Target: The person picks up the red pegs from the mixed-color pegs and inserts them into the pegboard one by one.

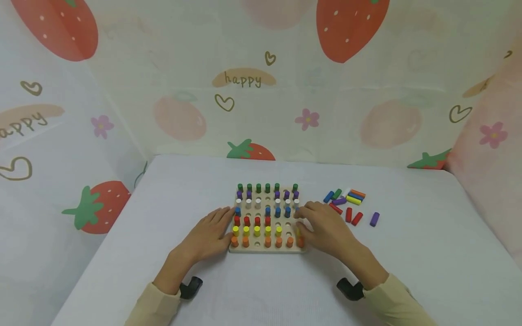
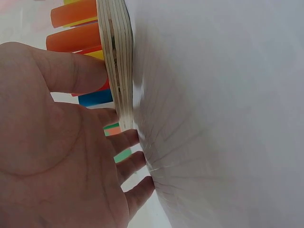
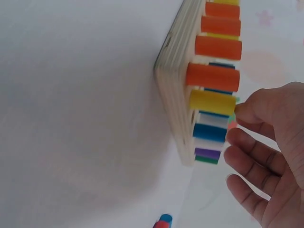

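Observation:
A wooden peg board [image 1: 267,252] stands in front of me with rows of coloured pegs in its holes. My left hand [image 1: 209,233] lies along its left side, fingers extended and thumb against the edge in the left wrist view. My right hand [image 1: 326,227] is at the right side, fingers loosely bent. Its thumb tip is right at the top of a yellow peg [image 3: 213,102], beside an orange peg [image 3: 213,77] at the near corner. The other fingertips are close to a blue peg [image 3: 210,132]. Several holes, such as one in the yellow row, hold no peg.
Right of the board lie loose pegs in several colours, among them a red peg [image 1: 357,219] and a purple peg [image 1: 374,219]. All stands on a white-covered table [image 1: 261,290]. A printed cloth wall [image 1: 261,122] rises behind it.

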